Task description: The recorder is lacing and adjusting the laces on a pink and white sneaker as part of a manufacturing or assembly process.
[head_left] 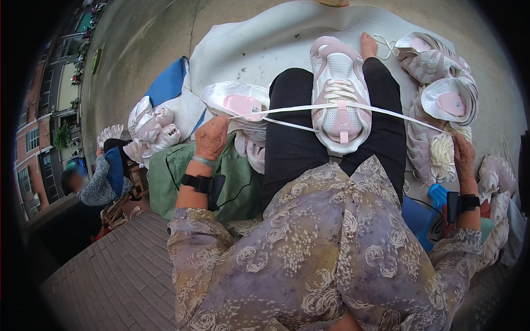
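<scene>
Because the pink-and-white sneaker (339,94) lies sole-down along your lap, toe pointing away, its eyelets face up at you and your thighs brace it; your left hand (212,138) and right hand (464,155) are each closed on an end of the white shoelace (386,113), drawn wide apart so both runs stay taut and level across the tongue; more pale sneakers (441,71) are piled just beside your right knee, and others (149,124) lie near your left on the grey sheet (265,44), within easy reach.
</scene>
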